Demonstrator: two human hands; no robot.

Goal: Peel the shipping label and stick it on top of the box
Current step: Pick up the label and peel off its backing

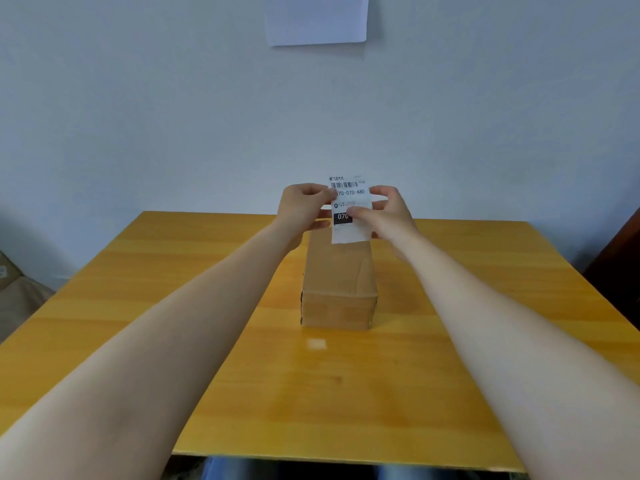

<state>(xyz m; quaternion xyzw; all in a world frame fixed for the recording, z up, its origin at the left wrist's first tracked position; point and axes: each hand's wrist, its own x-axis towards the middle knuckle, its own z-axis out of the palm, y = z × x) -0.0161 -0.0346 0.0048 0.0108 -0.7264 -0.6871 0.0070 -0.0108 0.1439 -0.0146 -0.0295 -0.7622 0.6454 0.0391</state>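
White label pinched between both hands, apparently above the box.

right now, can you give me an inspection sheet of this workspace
surface: yellow wooden table
job's things: cardboard box on the table; shipping label held in the air over its far end, not yet stuck
clutter: one small pale patch in front of the box, maybe a reflection
hands: left hand and right hand both pinch the label's sides
cables: nothing seen
surroundings: pale wall with a white sheet on it
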